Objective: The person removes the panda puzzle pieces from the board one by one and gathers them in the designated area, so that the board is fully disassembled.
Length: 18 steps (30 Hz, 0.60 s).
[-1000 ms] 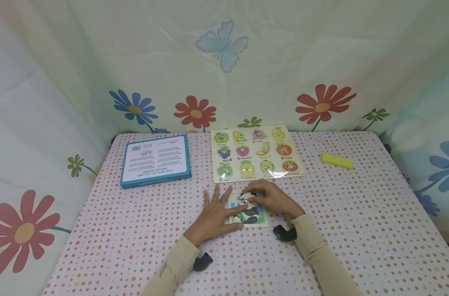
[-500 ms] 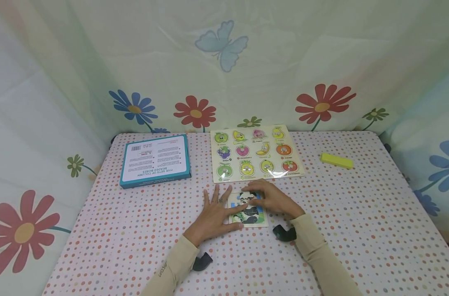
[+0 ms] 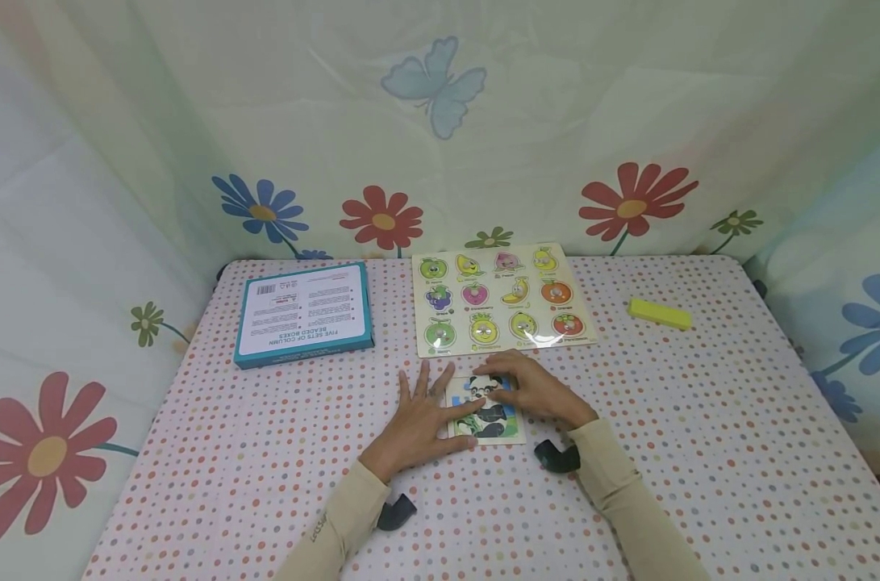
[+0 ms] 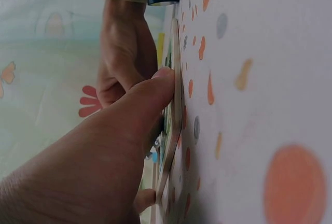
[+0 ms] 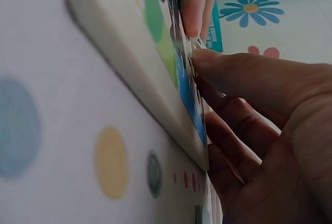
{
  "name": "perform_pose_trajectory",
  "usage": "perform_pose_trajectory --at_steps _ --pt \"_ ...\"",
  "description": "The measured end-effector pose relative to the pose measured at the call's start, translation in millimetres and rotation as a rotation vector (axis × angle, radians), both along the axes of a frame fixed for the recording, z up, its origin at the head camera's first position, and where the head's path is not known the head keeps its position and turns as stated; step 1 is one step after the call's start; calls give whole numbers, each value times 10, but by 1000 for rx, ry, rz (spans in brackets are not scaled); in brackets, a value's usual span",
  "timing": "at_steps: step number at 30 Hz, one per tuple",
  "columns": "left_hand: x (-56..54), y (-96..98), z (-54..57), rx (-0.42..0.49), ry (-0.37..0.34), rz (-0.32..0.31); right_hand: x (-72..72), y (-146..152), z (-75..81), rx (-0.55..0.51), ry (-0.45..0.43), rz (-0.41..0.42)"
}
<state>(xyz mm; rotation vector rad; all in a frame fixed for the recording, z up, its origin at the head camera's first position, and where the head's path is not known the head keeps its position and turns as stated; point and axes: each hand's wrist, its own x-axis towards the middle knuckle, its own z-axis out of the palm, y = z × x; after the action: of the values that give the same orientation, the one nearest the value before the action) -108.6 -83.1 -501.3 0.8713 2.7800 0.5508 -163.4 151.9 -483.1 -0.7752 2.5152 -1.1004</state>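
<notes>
"Left hand [image 3: 419, 425] first: how wide?"

"Spread well open, with straight fingers fanned apart. Touches the panda puzzle [image 3: 492, 421] at the left side, with forefinger laid across the picture and thumb tip resting on the near edge, as seen again from the left wrist."

"And the right hand [image 3: 537, 390]?"

"Curled, on the opposite side. Holds thumb and forefinger close together over the panda's head, pinching the head piece [image 3: 485, 386] near the far edge. Hard to tell, with fingers in the way, whether raised or seated in the frame."

"Puzzle where, exactly?"

"On the dotted tablecloth [image 3: 214, 452], between both hands, just on the near side of the fruit board [image 3: 496, 312]."

"Around that?"

"Farther left, a blue box [image 3: 305, 319] with a white printed label. Off to the right, a yellow block [image 3: 660, 314], well apart from the hands. On both arms, beige sleeves [image 3: 348, 516]; beside the right wrist, a black fitting [image 3: 558, 457]."
</notes>
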Motion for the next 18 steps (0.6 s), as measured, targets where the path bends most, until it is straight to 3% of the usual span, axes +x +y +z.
perform_pose_trajectory --at_steps 11,18 --pt "0 4 17 0 -8 10 -10 14 -39 -68 -130 -94" --pt "4 4 16 2 -11 11 -36 30 -33 -159 -194 -106"
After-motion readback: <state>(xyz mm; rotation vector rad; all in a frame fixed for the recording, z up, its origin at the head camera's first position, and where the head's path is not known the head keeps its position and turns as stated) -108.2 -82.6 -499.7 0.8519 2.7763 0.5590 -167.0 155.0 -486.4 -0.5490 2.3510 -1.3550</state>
